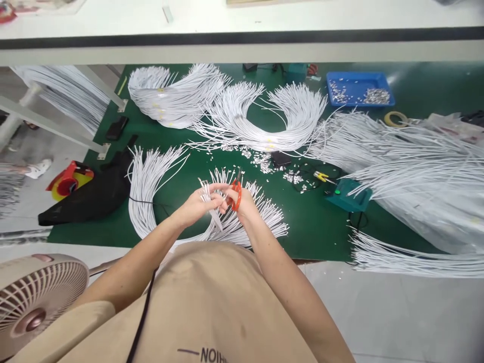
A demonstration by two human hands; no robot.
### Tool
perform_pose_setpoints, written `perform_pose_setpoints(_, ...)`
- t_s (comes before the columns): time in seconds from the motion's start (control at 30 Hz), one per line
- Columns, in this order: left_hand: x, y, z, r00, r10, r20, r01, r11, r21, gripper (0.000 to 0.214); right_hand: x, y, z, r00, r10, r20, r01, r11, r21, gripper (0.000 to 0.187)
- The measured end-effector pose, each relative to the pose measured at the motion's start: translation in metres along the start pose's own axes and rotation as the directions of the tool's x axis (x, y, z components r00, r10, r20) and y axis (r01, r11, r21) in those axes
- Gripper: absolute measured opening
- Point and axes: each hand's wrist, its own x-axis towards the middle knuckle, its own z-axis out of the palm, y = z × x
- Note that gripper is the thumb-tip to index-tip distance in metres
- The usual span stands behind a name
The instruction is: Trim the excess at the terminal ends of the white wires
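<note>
our left hand (pixel 194 205) pinches few wires (pixel 207 191); right hand (pixel 245 202) closed round scissors (pixel 236 195), both above mat (pixel 313 227) near edge. we judge: trimming wire ends; next cut needs tips aligned between blades.

Across the desk (pixel 313 227) lie wire bundles (pixel 264 116); a tray (pixel 357 80) sits behind them at right, a fan (pixel 34 297) before at left.
</note>
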Motion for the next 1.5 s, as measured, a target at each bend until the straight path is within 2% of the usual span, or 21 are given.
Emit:
perform_pose_setpoints(0.1,0.003,0.001,-0.003,0.999,0.011,-0.043,-0.009,0.999,0.046,0.057,0.007,0.001,-0.006,0.993,-0.034,-0.115,0.01,0.978,-0.208,0.023)
perform_pose_setpoints(0.17,0.006,0.001,-0.006,0.993,0.035,-0.113,-0.024,0.995,0.101,0.058,0.008,0.0,-0.011,0.967,-0.173,-0.187,0.077,0.897,-0.435,0.026)
perform_pose_setpoints(0.2,0.008,0.002,-0.007,0.989,0.04,-0.141,-0.022,0.991,0.131,0.057,0.007,0.0,-0.014,0.947,-0.263,-0.186,0.122,0.825,-0.551,0.026)
perform_pose_setpoints(0.23,0.009,0.002,-0.009,0.986,0.042,-0.164,-0.016,0.987,0.159,0.054,0.005,-0.001,-0.016,0.926,-0.346,-0.152,0.168,0.736,-0.655,0.025)
perform_pose_setpoints(0.3,0.012,0.003,-0.013,0.98,0.038,-0.197,0.003,0.98,0.2,0.049,0.001,-0.003,-0.019,0.895,-0.446,-0.012,0.252,0.529,-0.81,0.024)
perform_pose_setpoints(0.37,0.015,0.003,-0.016,0.977,0.029,-0.211,0.02,0.974,0.226,0.047,-0.004,-0.005,-0.02,0.878,-0.46,0.133,0.302,0.317,-0.899,0.022)
perform_pose_setpoints(0.43,0.018,0.003,-0.02,0.977,0.023,-0.211,0.03,0.97,0.243,0.048,-0.007,-0.007,-0.02,0.867,-0.442,0.23,0.319,0.137,-0.938,0.017)
perform_pose_setpoints(0.5,0.02,0.002,-0.022,0.979,0.016,-0.206,0.038,0.966,0.255,0.049,-0.007,-0.008,-0.02,0.866,-0.407,0.291,0.322,0.008,-0.947,0.013)
perform_pose_setpoints(0.6,0.024,0.001,-0.026,0.98,0.002,-0.197,0.05,0.964,0.26,0.051,-0.003,-0.01,-0.021,0.874,-0.358,0.329,0.314,-0.101,-0.944,0.013)
perform_pose_setpoints(0.77,0.031,0.001,-0.03,0.984,-0.042,-0.176,0.089,0.959,0.269,0.048,0.006,-0.013,-0.023,0.877,-0.328,0.351,0.308,-0.175,-0.935,0.02)
perform_pose_setpoints(0.93,0.037,0.003,-0.032,0.982,-0.096,-0.162,0.129,0.969,0.211,0.047,0.012,-0.011,-0.024,0.881,-0.311,0.357,0.302,-0.211,-0.93,0.025)
perform_pose_setpoints(1.03,0.041,0.004,-0.033,0.98,-0.102,-0.168,0.141,0.961,0.237,0.047,0.016,-0.009,-0.026,0.881,-0.32,0.347,0.287,-0.222,-0.932,0.028)
perform_pose_setpoints(1.1,0.042,0.005,-0.033,0.979,-0.095,-0.182,0.143,0.953,0.269,0.046,0.018,-0.009,-0.029,0.886,-0.318,0.338,0.282,-0.209,-0.936,0.028)
perform_pose_setpoints(1.2,0.044,0.005,-0.032,0.975,-0.073,-0.209,0.138,0.939,0.315,0.047,0.022,-0.01,-0.033,0.902,-0.321,0.289,0.27,-0.103,-0.957,0.03)
perform_pose_setpoints(1.3,0.045,0.006,-0.031,0.97,-0.053,-0.238,0.141,0.918,0.371,0.047,0.022,-0.013,-0.035,0.893,-0.358,0.273,0.283,-0.024,-0.959,0.028)
perform_pose_setpoints(1.5,0.045,0.009,-0.025,0.964,-0.036,-0.262,0.15,0.892,0.426,0.047,0.016,-0.015,-0.037,0.887,-0.329,0.325,0.298,-0.131,-0.946,0.019)
